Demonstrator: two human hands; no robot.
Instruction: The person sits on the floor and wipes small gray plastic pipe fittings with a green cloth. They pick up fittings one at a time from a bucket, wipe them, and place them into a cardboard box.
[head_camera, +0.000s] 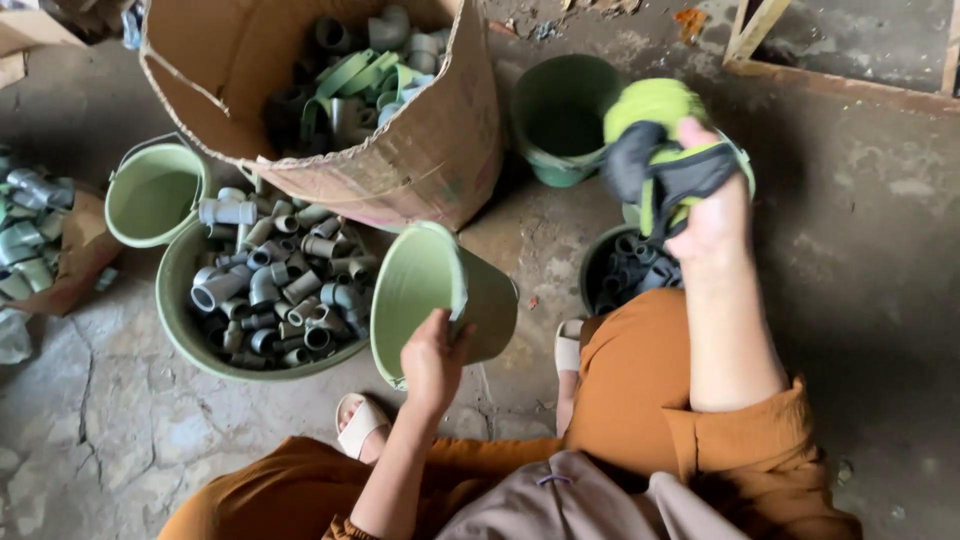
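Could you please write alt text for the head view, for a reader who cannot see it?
A seated person's left hand tips a pale green bucket by its rim, while the right hand lifts green-and-black gloves. A basin of grey pipe fittings sits beside them.

The left hand grips the rim of a pale green bucket tipped on its side, just right of a wide basin filled with grey pipe fittings. The right hand holds up a bundle of green and black gloves, well to the right of the basin, above a dark bucket of fittings. Behind the basin stands a torn cardboard box, and at the basin's left rim a second pale bucket
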